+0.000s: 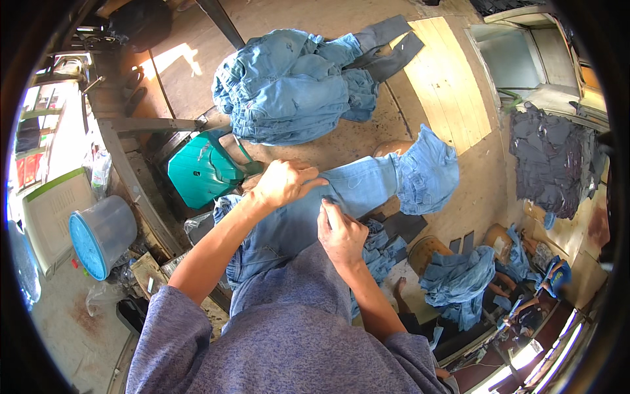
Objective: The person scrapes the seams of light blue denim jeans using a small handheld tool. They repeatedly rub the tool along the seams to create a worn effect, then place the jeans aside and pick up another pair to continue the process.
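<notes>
A pair of light blue jeans (367, 184) lies stretched in front of me, its waist end near my body and one leg running off to the right. My left hand (282, 184) is closed over the upper edge of the leg, index finger and thumb reaching to the right. Just below it, my right hand (344, 235) is closed in a pinch, fingertips at the denim beside a small dark patch. Whatever either hand has between its fingers is too small or hidden to make out.
A big heap of blue jeans (289, 92) lies on the floor ahead, beside a green plastic-covered machine (200, 169). Dark cloth pieces (548, 157) are stacked at right. More denim (457, 281) hangs near other people lower right. A clear tub with blue lid (92, 244) stands left.
</notes>
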Motion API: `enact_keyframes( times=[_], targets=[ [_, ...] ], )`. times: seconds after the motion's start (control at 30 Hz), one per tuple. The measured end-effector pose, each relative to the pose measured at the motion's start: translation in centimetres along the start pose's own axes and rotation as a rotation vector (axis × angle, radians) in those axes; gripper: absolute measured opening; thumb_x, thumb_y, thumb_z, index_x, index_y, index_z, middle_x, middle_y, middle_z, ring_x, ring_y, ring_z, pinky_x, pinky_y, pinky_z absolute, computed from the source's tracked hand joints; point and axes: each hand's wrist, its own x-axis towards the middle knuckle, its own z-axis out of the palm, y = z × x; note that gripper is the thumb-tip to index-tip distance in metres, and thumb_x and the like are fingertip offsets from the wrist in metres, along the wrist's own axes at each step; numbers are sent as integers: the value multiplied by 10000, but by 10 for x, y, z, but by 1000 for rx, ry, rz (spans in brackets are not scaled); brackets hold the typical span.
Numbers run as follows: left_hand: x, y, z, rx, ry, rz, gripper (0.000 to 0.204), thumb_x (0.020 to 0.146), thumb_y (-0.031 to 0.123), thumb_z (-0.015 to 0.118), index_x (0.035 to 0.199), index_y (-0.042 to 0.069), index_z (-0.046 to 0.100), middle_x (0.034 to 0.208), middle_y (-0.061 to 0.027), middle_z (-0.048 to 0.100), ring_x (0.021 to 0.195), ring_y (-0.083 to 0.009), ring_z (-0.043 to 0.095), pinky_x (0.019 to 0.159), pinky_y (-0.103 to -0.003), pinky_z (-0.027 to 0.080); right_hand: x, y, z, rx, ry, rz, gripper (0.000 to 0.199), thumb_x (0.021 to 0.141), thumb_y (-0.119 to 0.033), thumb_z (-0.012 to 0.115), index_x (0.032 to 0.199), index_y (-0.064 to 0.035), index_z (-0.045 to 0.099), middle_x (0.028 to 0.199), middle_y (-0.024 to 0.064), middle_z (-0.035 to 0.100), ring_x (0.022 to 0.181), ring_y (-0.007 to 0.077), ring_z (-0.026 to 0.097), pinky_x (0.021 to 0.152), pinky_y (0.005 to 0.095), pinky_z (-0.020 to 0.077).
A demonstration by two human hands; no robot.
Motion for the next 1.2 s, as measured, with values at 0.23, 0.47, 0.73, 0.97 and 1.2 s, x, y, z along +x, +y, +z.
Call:
enact_keyframes(
  times=[0.23,0.47,0.73,0.97,1.2],
  targets=[
    [-3,0,4,29,21,1,412,926,366,838,735,56,645,689,-104,652,628,-318,678,581,-420,541,-19,-9,-21,-83,-120,32,77,958,-156,764,1018,-111,781,602,88,691,494,260,688,470,376,522],
    [-2,1,5,14,42,-3,439,931,371,834,717,54,619,673,-102,642,613,-318,671,570,-422,537,-12,-2,-8,79,13,39,79,943,-70,782,1014,-47,758,721,97,755,597,242,751,527,340,563],
    [-6,-2,6,34,-13,-23,361,942,375,823,812,67,688,702,-113,684,616,-318,692,553,-425,560,-16,-6,-19,-96,-167,36,46,964,-117,759,993,-82,753,650,108,718,547,269,723,508,357,550],
    [-2,0,7,-13,55,-10,442,935,382,830,714,55,628,672,-95,648,607,-313,672,562,-429,538,-12,-4,-8,25,-25,76,36,962,-109,753,990,-87,751,651,110,721,547,273,723,500,369,546],
    [-4,0,5,14,10,-15,351,940,361,825,806,66,692,715,-106,687,640,-319,696,583,-429,566,-16,-7,-12,-84,-130,84,41,963,-106,754,998,-87,748,643,106,714,535,266,715,493,371,540]
  ],
)
